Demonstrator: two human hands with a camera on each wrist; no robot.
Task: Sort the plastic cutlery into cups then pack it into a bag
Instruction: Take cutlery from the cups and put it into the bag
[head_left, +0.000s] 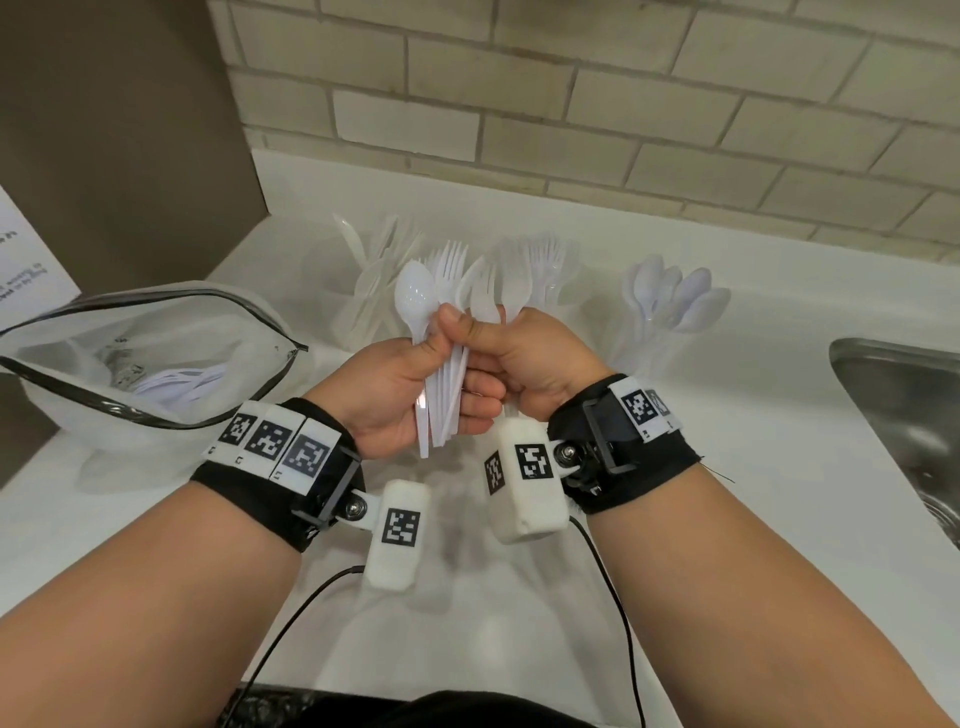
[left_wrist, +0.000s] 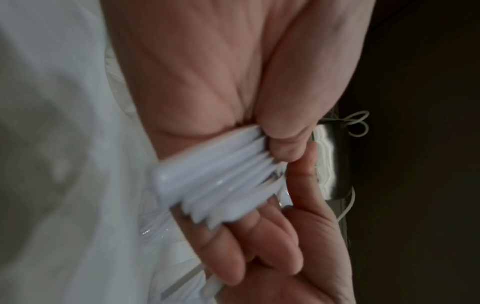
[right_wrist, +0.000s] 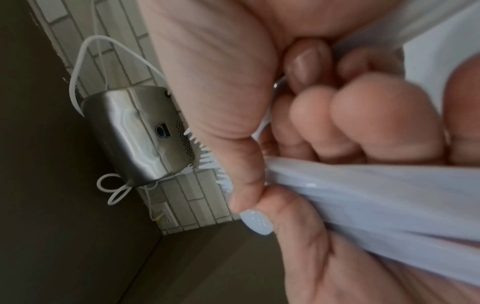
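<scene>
Above the white counter both hands hold one bundle of white plastic cutlery (head_left: 444, 384), a spoon and several forks with heads up. My left hand (head_left: 457, 364) grips the handles, thumb across the front. My right hand (head_left: 511, 332) grips the same bundle just below the fork heads. The left wrist view shows the handle ends (left_wrist: 221, 185) fanned against my fingers. At the back stand three clear cups: knives (head_left: 363, 296), forks (head_left: 545, 270), spoons (head_left: 670, 306). An open clear zip bag (head_left: 67, 364) lies at the left with some white cutlery inside.
A steel sink (head_left: 904, 415) is sunk into the counter at the right. A tiled wall (head_left: 571, 104) runs along the back and a dark panel (head_left: 114, 130) closes the left. A steel box (right_wrist: 137, 135) with white cords hangs on the wall.
</scene>
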